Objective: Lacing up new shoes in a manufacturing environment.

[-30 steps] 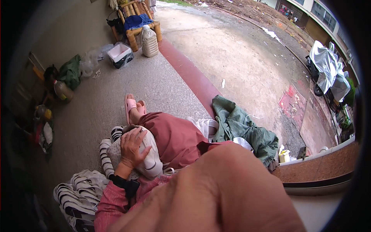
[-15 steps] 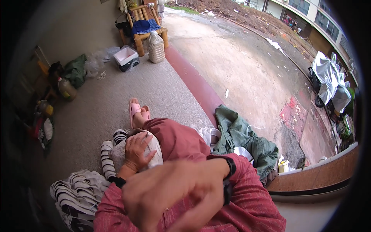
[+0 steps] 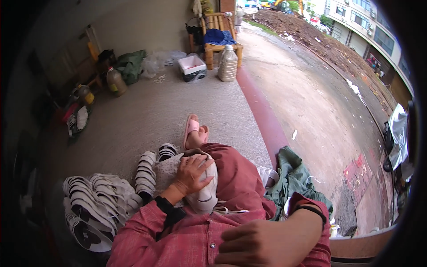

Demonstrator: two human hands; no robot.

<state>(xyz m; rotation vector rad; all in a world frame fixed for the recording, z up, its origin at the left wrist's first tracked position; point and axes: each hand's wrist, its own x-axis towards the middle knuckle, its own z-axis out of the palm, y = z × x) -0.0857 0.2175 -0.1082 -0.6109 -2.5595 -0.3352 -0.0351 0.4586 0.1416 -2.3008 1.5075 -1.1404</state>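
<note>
A white shoe upper (image 3: 205,200) with rows of small holes lies across my lap. My left hand (image 3: 192,172) rests flat over it, fingers spread and thumb apart, pressing it against my leg. Low in the view, close to the camera, is my right hand (image 3: 249,242), back turned up and fingers curled together. Whatever those fingers hold, if anything, is hidden. A white lace or cord (image 3: 231,210) lies on my thigh beside the upper. At my left stand stacks of nested white and black uppers (image 3: 100,200), with a narrower stack (image 3: 146,173) next to my knee.
Green cloth (image 3: 296,173) and another white shoe piece (image 3: 267,176) lie at my right. Ahead stand a bamboo chair (image 3: 216,22), a large plastic bottle (image 3: 228,64) and a white box (image 3: 192,65). A red strip (image 3: 262,118) edges the concrete floor.
My right hand has moved down and to the right, away from in front of the shoe upper. My left hand stays on the upper. The whole view has shifted.
</note>
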